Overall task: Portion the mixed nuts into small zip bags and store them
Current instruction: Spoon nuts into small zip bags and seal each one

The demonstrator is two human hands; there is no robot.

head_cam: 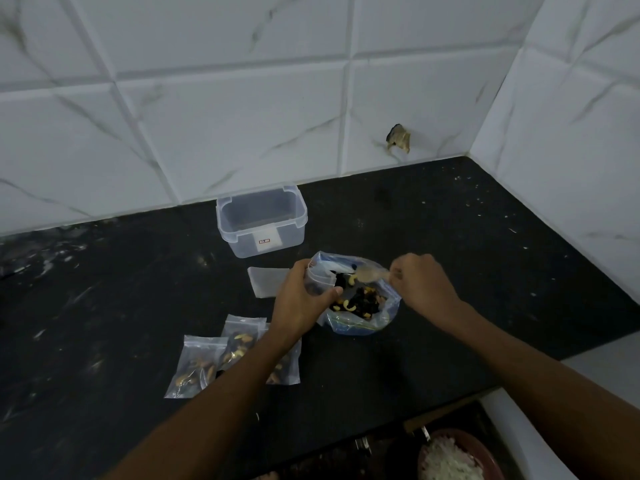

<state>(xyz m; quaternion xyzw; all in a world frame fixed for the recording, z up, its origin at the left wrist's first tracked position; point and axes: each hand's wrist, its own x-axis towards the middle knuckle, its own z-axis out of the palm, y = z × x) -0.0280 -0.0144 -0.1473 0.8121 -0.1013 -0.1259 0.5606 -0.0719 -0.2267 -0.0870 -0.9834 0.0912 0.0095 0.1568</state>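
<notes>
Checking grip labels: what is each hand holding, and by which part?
Left hand grips a small zip bag near its mouth; right hand pinches the spoon handle.

Container (262, 221) behind nut bag (360, 306); filled bags (194, 367) front-left.

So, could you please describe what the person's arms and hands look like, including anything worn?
Both forearms are bare as far as the frame shows: no sleeves, gloves or watch. No rings or bracelets show on the left hand or right hand, though the dim light could hide small details.
</notes>
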